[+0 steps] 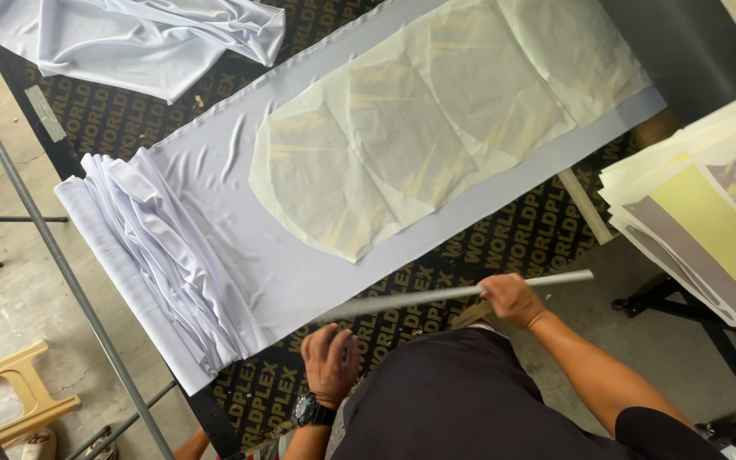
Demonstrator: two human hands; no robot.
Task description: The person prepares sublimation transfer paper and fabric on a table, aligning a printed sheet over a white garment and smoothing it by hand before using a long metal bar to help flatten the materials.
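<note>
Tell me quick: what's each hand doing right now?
Left hand: curled shut near the table edge; whether it holds anything cannot be told.
Right hand: closed on the long white rod.

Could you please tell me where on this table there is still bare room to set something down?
Bare patches: the white fabric strip between the bunched folds and the paper pattern pieces; the dark printed tabletop below the loose white cloth. Crowded: the near edge, where the right hand holds a long rod and the left hand rests.
</note>
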